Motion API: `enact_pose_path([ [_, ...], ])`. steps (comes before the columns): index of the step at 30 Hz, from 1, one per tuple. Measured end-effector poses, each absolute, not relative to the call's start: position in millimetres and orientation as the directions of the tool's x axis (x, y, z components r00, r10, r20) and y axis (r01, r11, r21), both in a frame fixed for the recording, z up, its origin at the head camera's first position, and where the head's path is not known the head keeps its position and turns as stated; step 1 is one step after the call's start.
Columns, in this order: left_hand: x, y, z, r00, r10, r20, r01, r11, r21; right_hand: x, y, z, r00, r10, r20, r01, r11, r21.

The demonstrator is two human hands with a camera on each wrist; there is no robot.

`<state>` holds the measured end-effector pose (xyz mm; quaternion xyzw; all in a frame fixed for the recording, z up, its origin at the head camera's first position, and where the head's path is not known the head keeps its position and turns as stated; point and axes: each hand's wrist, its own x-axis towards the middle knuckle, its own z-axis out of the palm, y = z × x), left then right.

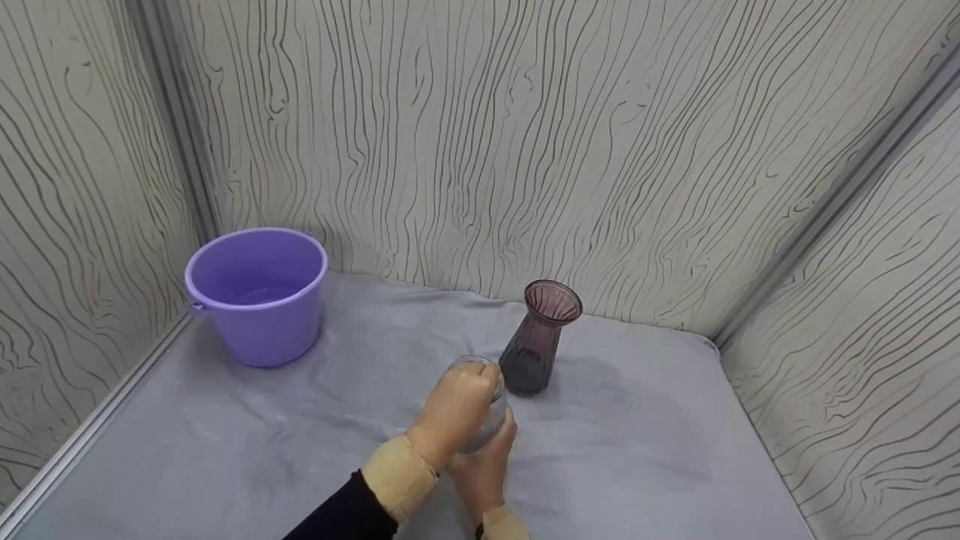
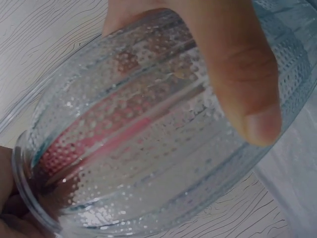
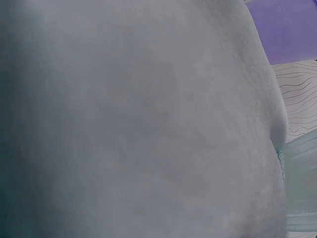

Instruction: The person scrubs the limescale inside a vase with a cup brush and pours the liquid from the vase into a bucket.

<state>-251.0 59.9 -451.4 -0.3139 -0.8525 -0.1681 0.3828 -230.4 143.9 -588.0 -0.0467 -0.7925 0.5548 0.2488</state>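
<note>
A clear, dotted glass vase (image 2: 198, 163) is tilted over the cloth, its rim toward the lower left of the left wrist view. My right hand (image 1: 480, 469) grips its body from below, with the thumb (image 2: 247, 89) pressed along the glass. Over the mouth my left hand (image 1: 459, 409) is curled, its fingers partly inside the rim. A slender pink object (image 2: 119, 141) shows through the glass and runs from those fingers into the vase; its exact kind is blurred. In the right wrist view only a slice of the glass vase (image 3: 302, 183) shows.
A ribbed purple glass vase (image 1: 536, 337) stands upright just beyond the hands. Toward the back left is a purple bucket (image 1: 270, 330). Grey cloth (image 1: 615, 465) covers the table, with wood-patterned walls (image 1: 465, 135) around it.
</note>
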Motion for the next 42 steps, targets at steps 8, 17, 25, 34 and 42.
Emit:
enact_pose_path([
  [8, -250.7, 61.4, -446.5, -0.577, 0.423, 0.699, 0.626, 0.779, 0.046, -231.2, 143.7, -589.5, -0.868, 0.36, 0.342, -0.201, 0.375, -0.905],
  [17, -254.3, 61.3, -445.9, -0.644, 0.364, 0.673, 0.625, 0.758, 0.188, -229.2, 142.5, -589.0, -0.869, 0.355, 0.345, -0.197, 0.392, -0.899],
  [25, -254.8, 62.1, -448.0, -0.634, 0.315, 0.707, 0.634, 0.735, 0.241, -228.6, 142.2, -586.2, -0.879, 0.362, 0.311, -0.161, 0.387, -0.908],
  [34, -253.1, 61.7, -447.3, -0.602, 0.344, 0.721, 0.649, 0.737, 0.19, -229.3, 142.3, -585.6, -0.867, 0.364, 0.34, -0.19, 0.389, -0.901],
  [42, -253.3, 61.8, -442.6, -0.634, 0.383, 0.672, 0.633, 0.756, 0.166, -229.6, 142.3, -587.0, -0.868, 0.365, 0.336, -0.178, 0.404, -0.897],
])
